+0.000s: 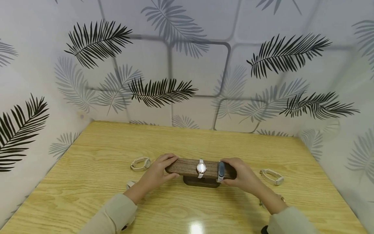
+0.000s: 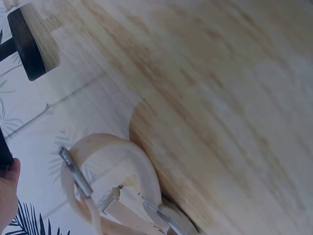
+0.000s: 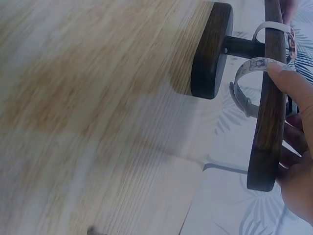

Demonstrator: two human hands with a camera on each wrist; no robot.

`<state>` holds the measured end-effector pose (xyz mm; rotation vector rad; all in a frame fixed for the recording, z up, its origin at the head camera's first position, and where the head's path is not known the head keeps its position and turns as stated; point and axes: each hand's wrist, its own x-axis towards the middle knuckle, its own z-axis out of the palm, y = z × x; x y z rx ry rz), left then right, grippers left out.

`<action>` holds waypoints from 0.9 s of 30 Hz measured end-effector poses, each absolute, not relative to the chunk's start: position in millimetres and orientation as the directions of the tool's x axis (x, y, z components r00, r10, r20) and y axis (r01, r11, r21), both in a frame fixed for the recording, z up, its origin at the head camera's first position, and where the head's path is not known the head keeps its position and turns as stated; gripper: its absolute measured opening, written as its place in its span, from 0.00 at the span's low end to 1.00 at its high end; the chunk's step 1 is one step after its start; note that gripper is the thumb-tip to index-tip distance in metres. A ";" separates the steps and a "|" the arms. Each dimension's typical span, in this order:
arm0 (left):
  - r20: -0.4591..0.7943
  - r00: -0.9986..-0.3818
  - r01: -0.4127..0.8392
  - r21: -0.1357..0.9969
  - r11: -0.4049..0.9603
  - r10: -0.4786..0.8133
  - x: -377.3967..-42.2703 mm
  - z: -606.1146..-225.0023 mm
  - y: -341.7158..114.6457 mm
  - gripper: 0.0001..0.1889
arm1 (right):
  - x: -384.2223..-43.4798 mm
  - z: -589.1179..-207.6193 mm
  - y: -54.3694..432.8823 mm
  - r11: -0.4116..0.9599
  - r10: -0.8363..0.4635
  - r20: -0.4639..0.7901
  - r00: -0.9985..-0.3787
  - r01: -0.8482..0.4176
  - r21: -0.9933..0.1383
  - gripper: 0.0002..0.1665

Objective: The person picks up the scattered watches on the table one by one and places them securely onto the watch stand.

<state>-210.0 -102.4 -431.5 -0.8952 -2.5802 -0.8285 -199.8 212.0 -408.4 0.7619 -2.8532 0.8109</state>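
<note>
A dark wooden watch stand [image 1: 185, 167] stands at the middle of the table, its bar raised on a post over a rounded base [image 1: 201, 182]. My left hand [image 1: 157, 172] grips the bar's left end, thumb in front and fingers over the top. A white-strapped watch [image 1: 201, 168] with a round face is wrapped around the bar's middle. To its right, a smart band [image 1: 221, 169] with a dark oval screen and pale patterned strap circles the bar. My right hand [image 1: 242, 174] pinches this band at the bar's right side; the right wrist view shows the thumb on its strap [image 3: 257, 64].
A pale watch [image 1: 141, 163] lies left of the stand, another [image 1: 130, 184] partly behind my left wrist. On the right lies a white-strapped watch [image 1: 271, 177]; one more watch [image 1: 281, 197] is mostly hidden by my right forearm. Leaf-patterned cloth [image 1: 198, 71] rises behind the table [image 1: 102, 146].
</note>
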 end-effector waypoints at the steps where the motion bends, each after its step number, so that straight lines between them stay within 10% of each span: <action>1: 0.435 -0.765 0.639 0.423 0.643 0.475 -210.0 -431.4 -102.4 0.30 | -200.1 -408.3 210.2 0.736 -0.444 0.213 -0.871 -0.489 -0.467 0.40; 27: 0.442 -0.768 0.635 0.429 0.642 0.464 -210.9 -433.9 -102.3 0.30 | -199.7 -406.1 182.0 0.771 -0.454 0.249 -0.856 -0.517 -0.372 0.39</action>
